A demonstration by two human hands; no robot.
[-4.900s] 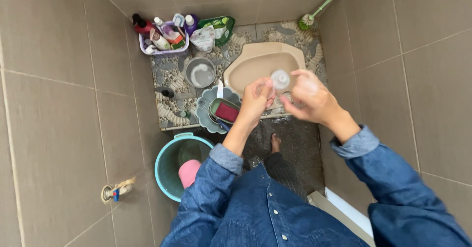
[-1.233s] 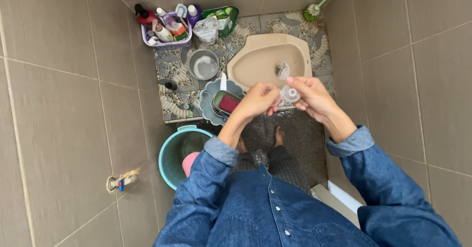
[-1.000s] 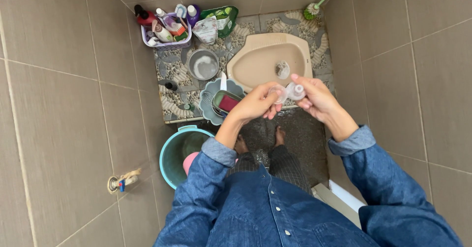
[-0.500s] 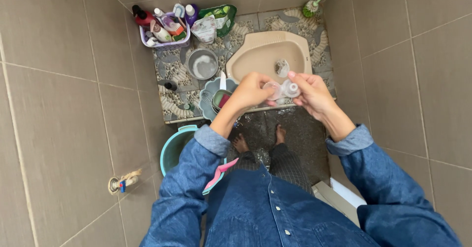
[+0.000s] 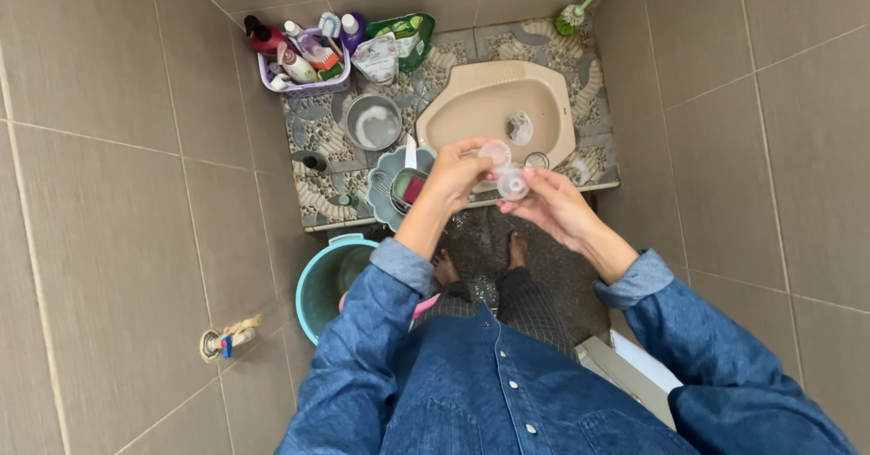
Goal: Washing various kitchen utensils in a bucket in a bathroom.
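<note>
Two small clear plastic pieces are in hand above the front edge of the raised pebble-tiled platform [image 5: 317, 129]. Left hand [image 5: 453, 176] pinches a round clear cap [image 5: 495, 154] between thumb and fingertips; right hand [image 5: 548, 206], palm up with fingers curled, grips a small clear bottle-like piece [image 5: 512, 183] just beside it. The pieces sit nearly touching; whether they are joined cannot be told.

Judgement: the step in hand is fitting or parting the two pieces over the beige squat pan [image 5: 494, 111]. The next move calls for steady alignment of the two and a firm pinch, as wet plastic may slip.

Surroundings: a blue scalloped dish [image 5: 381, 188] holding a red sponge at the platform's front edge, a metal bowl [image 5: 372, 121] behind it, a basket of bottles [image 5: 299, 56] at the back left corner, a teal bucket [image 5: 331, 283] on the floor below.
</note>
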